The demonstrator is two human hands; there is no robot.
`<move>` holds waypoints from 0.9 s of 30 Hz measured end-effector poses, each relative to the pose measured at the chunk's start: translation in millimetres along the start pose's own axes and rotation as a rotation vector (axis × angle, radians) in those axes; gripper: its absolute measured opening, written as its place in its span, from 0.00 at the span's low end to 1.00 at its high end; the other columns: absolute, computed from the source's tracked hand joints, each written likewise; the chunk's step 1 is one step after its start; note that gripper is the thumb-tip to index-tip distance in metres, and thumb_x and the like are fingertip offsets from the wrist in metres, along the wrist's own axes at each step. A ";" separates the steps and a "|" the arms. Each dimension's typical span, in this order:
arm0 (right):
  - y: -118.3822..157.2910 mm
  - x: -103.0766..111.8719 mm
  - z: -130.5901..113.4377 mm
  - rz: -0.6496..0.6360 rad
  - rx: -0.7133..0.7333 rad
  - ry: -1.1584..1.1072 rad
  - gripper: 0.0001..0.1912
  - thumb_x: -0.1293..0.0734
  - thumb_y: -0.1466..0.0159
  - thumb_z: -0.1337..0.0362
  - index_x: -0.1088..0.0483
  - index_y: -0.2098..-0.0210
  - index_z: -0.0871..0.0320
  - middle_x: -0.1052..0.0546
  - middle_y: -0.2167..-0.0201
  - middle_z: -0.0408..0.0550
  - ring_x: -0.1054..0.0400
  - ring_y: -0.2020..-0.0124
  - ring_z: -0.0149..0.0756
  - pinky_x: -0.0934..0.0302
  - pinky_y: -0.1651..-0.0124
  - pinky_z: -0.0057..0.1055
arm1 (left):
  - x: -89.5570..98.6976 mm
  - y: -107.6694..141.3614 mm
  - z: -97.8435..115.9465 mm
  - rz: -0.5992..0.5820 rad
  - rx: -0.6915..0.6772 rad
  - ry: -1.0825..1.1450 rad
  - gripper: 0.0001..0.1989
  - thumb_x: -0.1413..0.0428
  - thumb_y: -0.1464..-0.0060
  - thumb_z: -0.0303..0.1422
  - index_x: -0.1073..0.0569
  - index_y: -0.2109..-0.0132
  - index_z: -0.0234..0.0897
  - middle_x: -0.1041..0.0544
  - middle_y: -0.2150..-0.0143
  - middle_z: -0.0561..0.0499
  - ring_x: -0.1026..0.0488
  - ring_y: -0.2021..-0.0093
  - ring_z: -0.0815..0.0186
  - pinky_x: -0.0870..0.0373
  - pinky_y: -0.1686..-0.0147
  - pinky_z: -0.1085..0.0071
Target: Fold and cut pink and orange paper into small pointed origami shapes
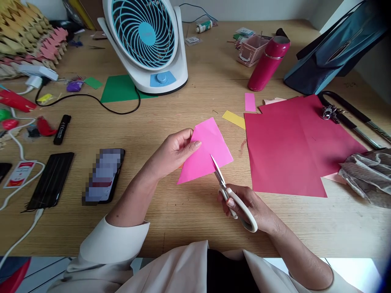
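My left hand (pixel 180 150) pinches a bright pink sheet of paper (pixel 210 140) by its left side, thumb on top. The paper is held up over the table, its outline cut at an angle. In my right hand (pixel 244 203) is a pair of scissors (pixel 227 191) with white handles. One blade lies over the pink paper near its lower edge; the other seems to be beneath it, mostly hidden. To the right of the hands, large dark red paper sheets (pixel 281 154) lie overlapping on the table.
A white fan (pixel 180 61) stands at the back on a green sheet (pixel 117 87). A phone (pixel 106 175), a black power bank (pixel 50 179) and cables are at left. Small yellow (pixel 234 119) and pink strips (pixel 249 101), a red flask (pixel 269 65) and a blue bag (pixel 330 53) lie right.
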State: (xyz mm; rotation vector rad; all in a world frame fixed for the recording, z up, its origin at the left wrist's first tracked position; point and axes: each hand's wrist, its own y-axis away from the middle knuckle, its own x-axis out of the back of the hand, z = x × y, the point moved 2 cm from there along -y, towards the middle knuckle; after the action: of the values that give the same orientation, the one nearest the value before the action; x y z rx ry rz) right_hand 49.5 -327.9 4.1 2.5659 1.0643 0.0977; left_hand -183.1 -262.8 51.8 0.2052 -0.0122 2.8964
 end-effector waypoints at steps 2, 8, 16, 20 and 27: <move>0.4 0.6 1.1 0.012 0.007 -0.008 0.23 0.35 0.34 0.43 0.33 0.62 0.60 0.31 0.75 0.43 0.39 0.74 0.31 0.43 0.70 0.29 | -3.0 1.5 0.6 -0.022 -0.006 -0.035 0.10 0.42 0.42 0.36 0.29 0.56 0.36 0.28 0.61 0.50 0.32 0.61 0.65 0.35 0.63 0.71; 0.9 1.1 1.6 0.025 0.001 -0.037 0.24 0.36 0.34 0.43 0.33 0.62 0.60 0.31 0.74 0.43 0.39 0.74 0.30 0.43 0.70 0.28 | -9.4 5.5 1.0 -0.016 0.049 -0.047 0.15 0.40 0.47 0.30 0.28 0.51 0.36 0.26 0.59 0.50 0.31 0.61 0.64 0.34 0.63 0.71; 0.6 0.2 1.1 0.029 -0.012 -0.036 0.23 0.35 0.35 0.43 0.33 0.61 0.60 0.31 0.74 0.43 0.39 0.74 0.31 0.43 0.70 0.29 | -13.5 5.7 0.3 0.014 0.106 0.083 0.18 0.39 0.51 0.27 0.28 0.51 0.36 0.25 0.60 0.52 0.30 0.64 0.66 0.35 0.64 0.73; -0.7 0.2 1.7 0.023 -0.012 -0.037 0.23 0.35 0.35 0.43 0.32 0.61 0.60 0.31 0.74 0.43 0.39 0.74 0.30 0.43 0.70 0.28 | -13.4 5.4 0.0 0.030 0.121 0.051 0.15 0.40 0.52 0.27 0.27 0.55 0.35 0.27 0.63 0.53 0.32 0.66 0.67 0.37 0.66 0.73; 0.6 -0.6 0.2 0.026 -0.004 -0.007 0.24 0.35 0.35 0.42 0.32 0.62 0.60 0.31 0.74 0.43 0.39 0.73 0.31 0.44 0.70 0.28 | -14.4 5.9 1.6 0.024 0.123 0.054 0.15 0.41 0.52 0.26 0.28 0.55 0.35 0.26 0.62 0.52 0.32 0.65 0.67 0.37 0.67 0.73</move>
State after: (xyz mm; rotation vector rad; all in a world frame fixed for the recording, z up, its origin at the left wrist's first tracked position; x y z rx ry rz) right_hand 49.5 -328.7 4.1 2.5749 1.0279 0.0975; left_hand -170.4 -272.0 51.5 0.1490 0.1743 2.9280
